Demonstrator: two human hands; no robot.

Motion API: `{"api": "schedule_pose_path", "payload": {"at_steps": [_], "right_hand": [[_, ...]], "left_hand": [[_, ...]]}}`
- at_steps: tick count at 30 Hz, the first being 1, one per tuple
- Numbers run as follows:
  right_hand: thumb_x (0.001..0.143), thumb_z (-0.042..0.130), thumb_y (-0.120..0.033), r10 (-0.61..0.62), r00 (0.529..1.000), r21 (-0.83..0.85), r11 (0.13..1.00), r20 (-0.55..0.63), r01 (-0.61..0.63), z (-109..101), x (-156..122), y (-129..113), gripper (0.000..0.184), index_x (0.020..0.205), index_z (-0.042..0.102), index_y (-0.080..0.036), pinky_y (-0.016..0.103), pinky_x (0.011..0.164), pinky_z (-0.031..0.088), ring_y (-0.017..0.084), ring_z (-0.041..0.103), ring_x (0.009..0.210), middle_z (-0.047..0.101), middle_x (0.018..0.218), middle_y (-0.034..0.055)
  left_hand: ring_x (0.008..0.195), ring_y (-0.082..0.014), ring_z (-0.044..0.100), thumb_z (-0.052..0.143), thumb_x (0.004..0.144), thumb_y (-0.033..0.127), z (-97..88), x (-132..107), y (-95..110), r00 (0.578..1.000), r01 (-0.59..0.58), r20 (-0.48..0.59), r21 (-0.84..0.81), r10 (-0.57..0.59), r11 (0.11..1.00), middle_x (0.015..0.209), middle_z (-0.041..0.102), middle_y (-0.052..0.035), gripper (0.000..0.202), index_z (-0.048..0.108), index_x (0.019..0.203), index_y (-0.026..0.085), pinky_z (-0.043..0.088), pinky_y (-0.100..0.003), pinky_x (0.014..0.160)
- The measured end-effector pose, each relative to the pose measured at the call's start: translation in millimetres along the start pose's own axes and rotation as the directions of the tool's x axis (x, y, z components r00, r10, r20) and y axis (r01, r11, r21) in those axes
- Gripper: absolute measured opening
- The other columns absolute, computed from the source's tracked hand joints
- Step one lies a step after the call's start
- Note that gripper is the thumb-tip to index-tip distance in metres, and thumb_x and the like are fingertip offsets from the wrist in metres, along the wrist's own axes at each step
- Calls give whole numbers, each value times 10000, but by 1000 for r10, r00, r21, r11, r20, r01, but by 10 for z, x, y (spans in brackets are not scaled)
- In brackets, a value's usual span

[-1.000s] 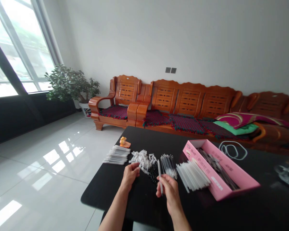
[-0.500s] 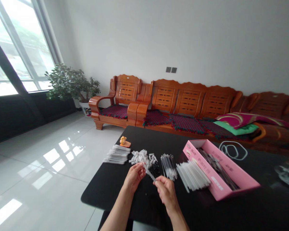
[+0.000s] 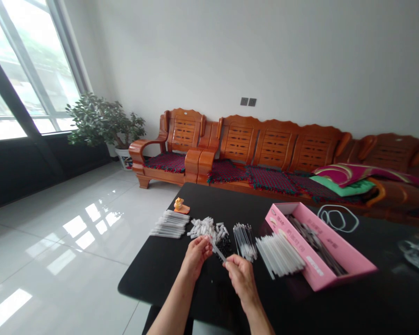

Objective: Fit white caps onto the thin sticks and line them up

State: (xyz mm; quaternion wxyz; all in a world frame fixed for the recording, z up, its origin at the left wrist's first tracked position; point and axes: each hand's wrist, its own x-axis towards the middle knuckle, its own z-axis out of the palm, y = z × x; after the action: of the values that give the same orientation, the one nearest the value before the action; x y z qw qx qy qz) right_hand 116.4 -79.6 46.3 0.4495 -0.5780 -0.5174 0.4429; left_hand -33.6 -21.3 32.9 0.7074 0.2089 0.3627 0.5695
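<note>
My right hand [image 3: 240,277] pinches the lower end of a translucent white pen barrel [image 3: 219,252] above the black table. My left hand [image 3: 198,255] has its fingertips closed at the barrel's far end; whether a small part is between them I cannot make out. Just beyond the hands lie a pile of white pen caps [image 3: 207,227] and a heap of small black pieces [image 3: 224,246], partly hidden by the barrel. Thin dark pen refills [image 3: 244,242] are to the right, beside a row of translucent barrels [image 3: 281,253]. White pens [image 3: 170,224] lie stacked at the left.
A pink box [image 3: 321,242] holding dark grey strips stands on the black table [image 3: 153,274] at the right. Behind it lie white loops [image 3: 338,217]. A small orange figurine [image 3: 179,204] sits at the back left. A wooden sofa [image 3: 258,144] stands beyond the table.
</note>
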Motion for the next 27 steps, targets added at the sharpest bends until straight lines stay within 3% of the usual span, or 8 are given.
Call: {"api": "schedule_pose_path", "payload": {"at_steps": [7, 11, 16, 23, 27], "right_hand": [[809, 537, -342, -107, 994, -124, 987, -34, 102, 30, -14, -22, 251, 629, 557, -168, 231, 456, 235, 105, 328, 498, 368, 514, -52], [858, 508, -401, -212, 977, -228, 952, -21, 202, 52, -44, -74, 321, 668, 597, -158, 239, 510, 288, 127, 405, 547, 470, 559, -19], [897, 471, -417, -285, 959, -277, 921, -2, 273, 72, -60, -101, 365, 683, 608, -155, 245, 517, 275, 125, 389, 543, 447, 553, -29], [894, 472, -426, -304, 953, -254, 923, -13, 291, 81, -65, -139, 390, 653, 605, -149, 250, 504, 263, 117, 363, 531, 421, 535, -35], [865, 502, -458, -185, 981, -92, 979, -52, 180, 121, -75, -167, 392, 659, 624, -148, 238, 459, 274, 109, 368, 484, 430, 503, -37]], "left_hand": [[478, -44, 501, 800, 653, 391, 26, -17, -24, 996, -89, 35, 148, 85, 985, 580, 558, 10, 347, 640, 749, 98, 418, -136, 451], [455, -39, 469, 784, 648, 464, 59, -12, -8, 996, -84, 8, 154, 84, 984, 565, 541, 14, 402, 616, 710, 104, 368, -139, 431], [428, -29, 397, 791, 619, 494, 107, -14, -40, 994, -107, -12, 123, 109, 987, 511, 469, 50, 436, 611, 705, 106, 299, -143, 417], [417, -34, 350, 756, 644, 539, 172, -18, -137, 970, -223, -55, 167, 235, 960, 474, 447, 60, 455, 608, 701, 112, 246, -163, 418], [438, -39, 346, 732, 689, 522, 243, -51, -144, 956, -278, -54, 135, 287, 951, 495, 439, 65, 419, 593, 710, 127, 254, -168, 431]]}}
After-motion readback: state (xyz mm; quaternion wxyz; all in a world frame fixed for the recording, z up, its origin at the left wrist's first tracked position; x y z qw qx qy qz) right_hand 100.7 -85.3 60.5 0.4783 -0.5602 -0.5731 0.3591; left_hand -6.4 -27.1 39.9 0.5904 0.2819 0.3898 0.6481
